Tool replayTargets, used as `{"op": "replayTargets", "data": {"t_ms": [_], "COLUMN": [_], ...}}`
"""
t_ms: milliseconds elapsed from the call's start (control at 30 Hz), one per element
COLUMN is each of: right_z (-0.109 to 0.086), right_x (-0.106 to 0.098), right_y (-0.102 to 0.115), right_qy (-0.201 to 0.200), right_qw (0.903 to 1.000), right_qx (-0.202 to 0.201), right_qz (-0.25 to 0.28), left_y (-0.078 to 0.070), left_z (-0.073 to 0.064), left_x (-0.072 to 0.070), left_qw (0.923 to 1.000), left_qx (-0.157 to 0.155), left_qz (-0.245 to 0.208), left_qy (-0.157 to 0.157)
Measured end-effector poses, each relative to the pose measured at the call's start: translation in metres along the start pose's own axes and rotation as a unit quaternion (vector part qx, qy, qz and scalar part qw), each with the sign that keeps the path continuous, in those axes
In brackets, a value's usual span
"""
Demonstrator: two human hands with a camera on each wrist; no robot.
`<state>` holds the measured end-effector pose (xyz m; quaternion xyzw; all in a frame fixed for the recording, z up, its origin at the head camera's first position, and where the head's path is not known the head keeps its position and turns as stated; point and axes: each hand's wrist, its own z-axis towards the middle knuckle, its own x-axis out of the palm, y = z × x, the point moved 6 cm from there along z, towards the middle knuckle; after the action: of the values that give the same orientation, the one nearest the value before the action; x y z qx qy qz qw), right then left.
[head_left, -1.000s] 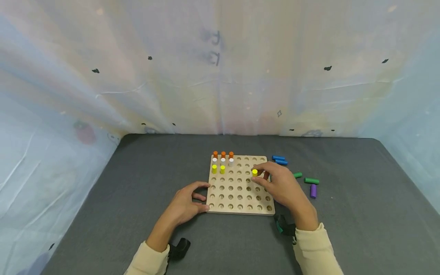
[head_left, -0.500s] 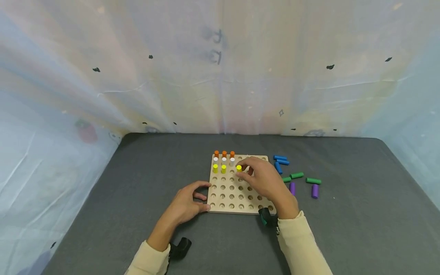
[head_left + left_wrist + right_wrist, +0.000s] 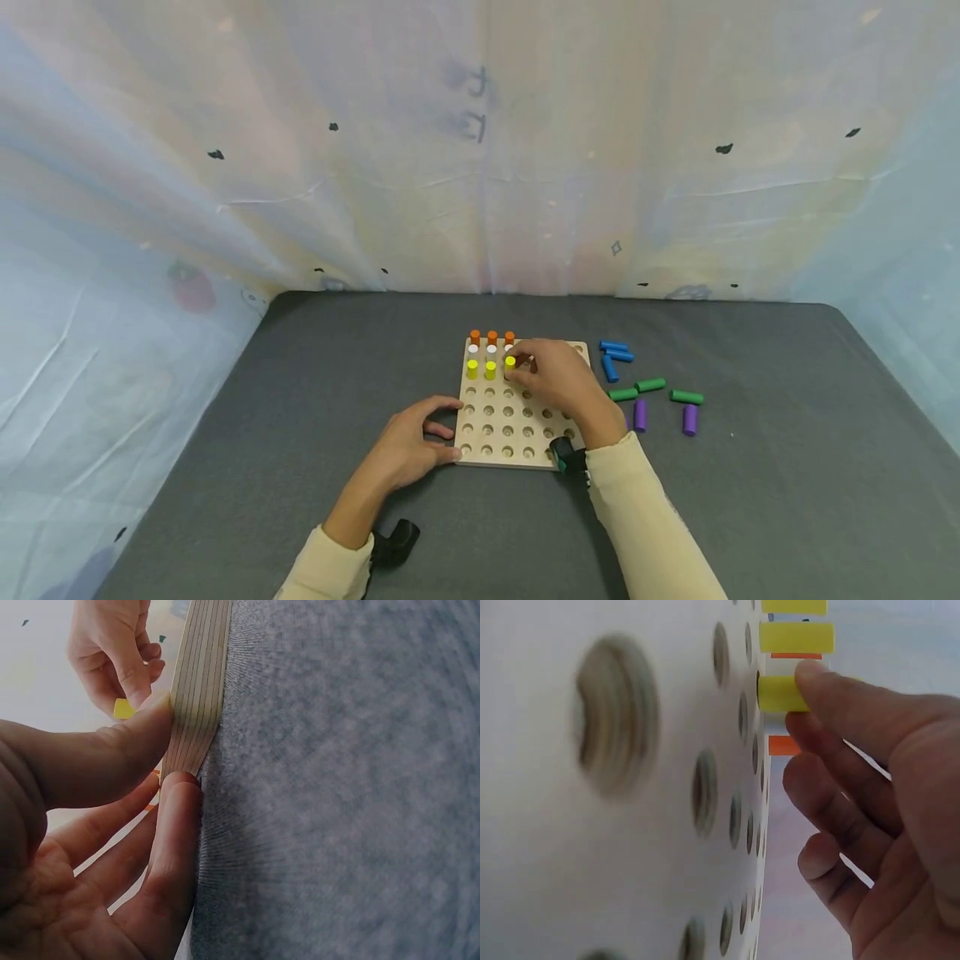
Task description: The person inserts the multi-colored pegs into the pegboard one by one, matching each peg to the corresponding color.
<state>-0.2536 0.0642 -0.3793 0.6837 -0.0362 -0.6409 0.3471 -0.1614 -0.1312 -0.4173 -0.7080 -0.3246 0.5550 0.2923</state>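
Observation:
A square wooden pegboard [image 3: 498, 402] with rows of round holes lies on the table. My right hand [image 3: 558, 379] pinches a yellow peg [image 3: 510, 363] between thumb and index finger. The right wrist view has the peg [image 3: 776, 694] with its end at a hole, in line with two standing yellow pegs [image 3: 796, 637]. Behind these stand white pegs [image 3: 472, 353], then three orange pegs [image 3: 475, 337] at the far edge. My left hand [image 3: 408, 442] rests against the board's left side, fingers spread. In the left wrist view, its thumb and a finger touch the board's edge [image 3: 199, 690].
Right of the board lie loose pegs: three blue pegs [image 3: 613, 345], three green pegs [image 3: 651, 384] and several purple pegs [image 3: 690, 419], one partly behind my right wrist. The dark grey table [image 3: 315, 367] ends at a pale patterned curtain [image 3: 420, 200].
My right hand has carried the yellow peg leftward across the board to the third place in the yellow row. The left hand has stayed at the board's left side.

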Motion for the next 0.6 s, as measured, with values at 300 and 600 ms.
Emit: {"op": "replayTargets", "data": {"t_ms": [300,600], "right_z": [0.0015,0.0020], "right_x": [0.0027,0.0060], "right_y": [0.0010,-0.0014], "right_qy": [0.010,0.027], "right_qw": [0.9998,0.9985], "right_qx": [-0.006,0.016], "right_qz": [-0.017,-0.044], "left_y": [-0.0002,0.0001], "left_z": [-0.0010,-0.0015], "left_x": [-0.0003,-0.0002], "left_qw": [1.0000,1.0000], "left_qx": [0.002,0.000], "left_qz": [-0.003,0.001], "left_qy": [-0.002,-0.005]}}
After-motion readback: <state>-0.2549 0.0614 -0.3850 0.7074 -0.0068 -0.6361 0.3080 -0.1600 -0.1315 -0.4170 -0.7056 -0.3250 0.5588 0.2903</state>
